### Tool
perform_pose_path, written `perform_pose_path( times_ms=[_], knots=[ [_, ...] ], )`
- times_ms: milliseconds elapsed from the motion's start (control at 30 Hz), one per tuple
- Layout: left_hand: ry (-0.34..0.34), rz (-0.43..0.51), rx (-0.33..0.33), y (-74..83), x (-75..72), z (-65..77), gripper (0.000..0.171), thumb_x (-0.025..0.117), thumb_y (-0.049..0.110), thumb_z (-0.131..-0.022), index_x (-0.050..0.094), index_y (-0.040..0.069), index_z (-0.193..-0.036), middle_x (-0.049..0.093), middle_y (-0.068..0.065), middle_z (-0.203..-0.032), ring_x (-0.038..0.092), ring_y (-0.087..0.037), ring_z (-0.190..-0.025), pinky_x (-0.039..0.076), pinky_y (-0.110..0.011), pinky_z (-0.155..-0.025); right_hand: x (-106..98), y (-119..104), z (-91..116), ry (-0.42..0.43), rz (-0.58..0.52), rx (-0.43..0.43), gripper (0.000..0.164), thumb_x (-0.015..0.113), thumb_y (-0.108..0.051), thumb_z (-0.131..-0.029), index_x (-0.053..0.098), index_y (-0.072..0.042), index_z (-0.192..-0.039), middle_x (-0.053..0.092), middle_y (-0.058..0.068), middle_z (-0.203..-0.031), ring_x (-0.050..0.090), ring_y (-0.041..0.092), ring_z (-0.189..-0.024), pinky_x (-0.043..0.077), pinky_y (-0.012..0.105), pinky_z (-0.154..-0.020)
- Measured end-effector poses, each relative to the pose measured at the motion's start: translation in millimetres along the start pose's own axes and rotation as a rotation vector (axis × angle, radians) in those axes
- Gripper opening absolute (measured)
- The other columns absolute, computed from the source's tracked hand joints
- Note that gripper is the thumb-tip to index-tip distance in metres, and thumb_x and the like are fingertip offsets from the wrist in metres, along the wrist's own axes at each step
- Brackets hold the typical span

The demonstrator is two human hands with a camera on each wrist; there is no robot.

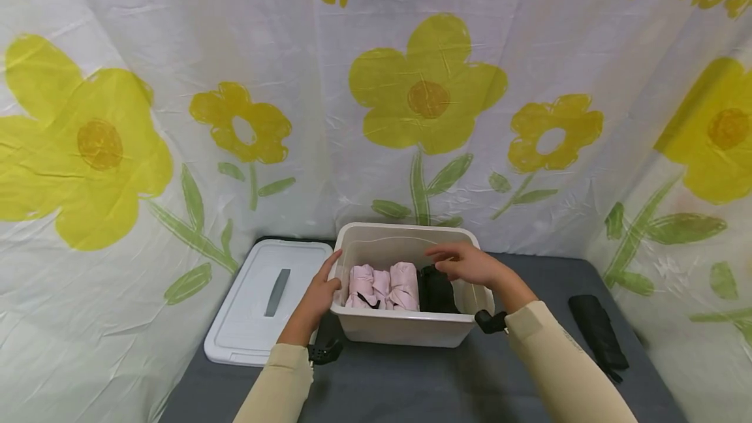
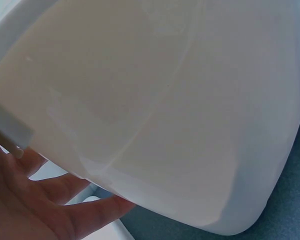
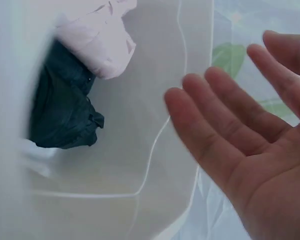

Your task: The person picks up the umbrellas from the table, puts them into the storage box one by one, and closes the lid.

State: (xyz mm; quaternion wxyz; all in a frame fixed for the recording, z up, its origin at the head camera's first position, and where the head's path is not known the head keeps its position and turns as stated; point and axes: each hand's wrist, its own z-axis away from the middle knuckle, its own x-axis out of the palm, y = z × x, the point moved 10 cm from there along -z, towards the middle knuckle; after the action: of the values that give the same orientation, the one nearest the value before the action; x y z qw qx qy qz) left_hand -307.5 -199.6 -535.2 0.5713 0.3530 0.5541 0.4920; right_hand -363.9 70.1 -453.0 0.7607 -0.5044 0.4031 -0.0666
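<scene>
A white plastic bin (image 1: 405,331) stands on the dark grey table. Inside lie rolled pink fabric bundles (image 1: 404,286) side by side, with black bundled fabric (image 1: 437,289) to their right; it looks dark green in the right wrist view (image 3: 65,100). My left hand (image 1: 320,292) is at the bin's left rim, index finger stretched along it. In the left wrist view, its extended fingers (image 2: 97,212) meet the edge of the bin wall (image 2: 165,115), and some fingertips are hidden. Over the bin's right part, my right hand (image 1: 470,266) hovers with loosely bent fingers, holding nothing.
A white lid (image 1: 252,305) with a grey handle lies left of the bin. Toward the table's right edge is a long black folded item with a strap (image 1: 596,331), perhaps a folding umbrella. A flower-printed curtain (image 1: 329,168) hangs behind the table (image 1: 399,384).
</scene>
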Motion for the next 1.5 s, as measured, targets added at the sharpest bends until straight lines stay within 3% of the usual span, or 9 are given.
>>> perform_pose_path(
  times_ms=[233, 500, 767, 967, 1100, 1267, 1367, 1500],
  knots=[
    [-0.006, 0.005, -0.020, -0.3, 2.6, 0.7, 0.074, 0.039, 0.005, -0.086, 0.026, 0.036, -0.152, 0.017, -0.011, -0.162, 0.018, -0.039, -0.147, 0.018, -0.067, -0.112, -12.8, 5.4, 19.8, 0.107, -0.038, -0.076, 0.041, 0.049, -0.018, -0.100, 0.050, -0.009, -0.141, 0.051, 0.022, -0.139, 0.052, 0.040, -0.125, 0.051, 0.046, -0.092],
    [-0.012, 0.004, -0.018, -0.9, 4.0, -0.7, 0.074, 0.039, 0.005, -0.087, 0.026, 0.036, -0.152, 0.017, -0.011, -0.162, 0.017, -0.039, -0.147, 0.018, -0.066, -0.112, -25.5, 18.5, 35.4, 0.229, -0.085, -0.075, 0.038, 0.054, -0.018, -0.098, 0.055, -0.008, -0.135, 0.058, 0.020, -0.132, 0.059, 0.035, -0.117, 0.053, 0.041, -0.090],
    [-0.014, -0.004, -0.024, -3.1, 5.0, -4.0, 0.073, 0.039, 0.006, -0.087, 0.026, 0.038, -0.152, 0.016, -0.010, -0.163, 0.014, -0.038, -0.148, 0.015, -0.067, -0.112, -37.5, 28.8, 54.6, 0.312, -0.121, -0.074, 0.039, 0.054, -0.018, -0.098, 0.055, -0.002, -0.134, 0.056, 0.020, -0.136, 0.055, 0.039, -0.122, 0.054, 0.035, -0.090],
    [-0.013, -0.015, -0.026, -1.5, 5.1, -5.0, 0.074, 0.039, 0.006, -0.087, 0.027, 0.039, -0.152, 0.016, -0.009, -0.163, 0.014, -0.038, -0.148, 0.016, -0.066, -0.113, -45.7, 39.8, 67.4, 0.372, -0.170, -0.065, 0.040, 0.056, -0.018, -0.097, 0.055, 0.002, -0.132, 0.056, 0.026, -0.132, 0.060, 0.029, -0.117, 0.054, 0.029, -0.087],
    [-0.016, -0.016, -0.036, -2.8, 4.4, -5.4, 0.074, 0.039, 0.006, -0.087, 0.026, 0.039, -0.152, 0.015, -0.009, -0.163, 0.013, -0.038, -0.149, 0.015, -0.066, -0.113, -49.7, 47.7, 75.3, 0.400, -0.167, -0.036, 0.042, 0.055, -0.020, -0.098, 0.054, 0.002, -0.133, 0.056, 0.026, -0.133, 0.061, 0.023, -0.115, 0.054, 0.032, -0.089],
    [-0.023, -0.003, -0.033, -3.1, 2.1, -4.8, 0.074, 0.041, 0.006, -0.087, 0.025, 0.035, -0.153, 0.013, -0.012, -0.163, 0.012, -0.038, -0.149, 0.014, -0.065, -0.114, -54.1, 58.5, 86.7, 0.437, -0.134, 0.012, 0.043, 0.055, -0.023, -0.098, 0.053, -0.001, -0.135, 0.056, 0.022, -0.135, 0.060, 0.029, -0.117, 0.052, 0.038, -0.093],
    [-0.029, -0.005, -0.021, -1.5, 1.3, -3.6, 0.073, 0.041, 0.006, -0.088, 0.024, 0.034, -0.154, 0.013, -0.012, -0.163, 0.012, -0.038, -0.149, 0.014, -0.065, -0.114, -56.0, 66.5, 95.0, 0.457, -0.118, 0.021, 0.041, 0.054, -0.024, -0.098, 0.054, -0.003, -0.134, 0.055, 0.021, -0.135, 0.060, 0.023, -0.116, 0.052, 0.034, -0.092],
    [-0.027, -0.018, -0.022, -3.1, 1.8, -0.8, 0.074, 0.040, 0.006, -0.087, 0.025, 0.035, -0.153, 0.015, -0.012, -0.163, 0.015, -0.038, -0.148, 0.017, -0.065, -0.113, -57.0, 81.6, 107.0, 0.482, -0.094, 0.036, 0.040, 0.054, -0.026, -0.098, 0.055, -0.006, -0.133, 0.057, 0.018, -0.134, 0.060, 0.004, -0.110, 0.052, 0.023, -0.088]
  ],
)
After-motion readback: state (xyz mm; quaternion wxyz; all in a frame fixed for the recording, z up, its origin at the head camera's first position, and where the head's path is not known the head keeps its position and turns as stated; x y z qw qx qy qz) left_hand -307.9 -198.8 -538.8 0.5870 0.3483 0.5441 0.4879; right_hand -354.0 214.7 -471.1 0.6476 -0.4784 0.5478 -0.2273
